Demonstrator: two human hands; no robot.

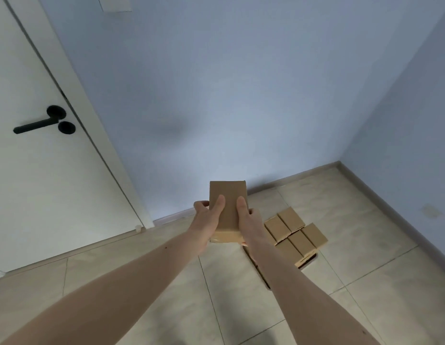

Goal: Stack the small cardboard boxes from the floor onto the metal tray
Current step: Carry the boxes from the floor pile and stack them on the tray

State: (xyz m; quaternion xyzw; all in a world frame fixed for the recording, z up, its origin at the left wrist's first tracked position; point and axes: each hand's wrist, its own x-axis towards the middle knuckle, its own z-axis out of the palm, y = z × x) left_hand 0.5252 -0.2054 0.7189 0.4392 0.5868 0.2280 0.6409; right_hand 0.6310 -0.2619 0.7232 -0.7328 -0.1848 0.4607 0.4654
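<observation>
Gripping from both sides, a cardboard box [227, 207] is held by left hand [207, 220] and right hand [248, 220]; beyond the fingers, stacked boxes [294, 232] are seen on beige tiled floor [166, 295], blue walls [241, 83] behind.

Counted two hands: left hand [206, 220] and right hand [248, 220]. Counted one cardboard box [227, 202] gripped between them; could not tell whether a second lay pressed beneath it. Counted five box tops in the stack [294, 235] on the floor: two in the far row, three in the near. Could not count any hidden behind the right forearm or in lower layers. Counted one door [42, 170], one black lever handle [37, 125], one round lock plate [66, 127]. Counted two blue walls: far wall [216, 95], side wall [415, 120].
</observation>
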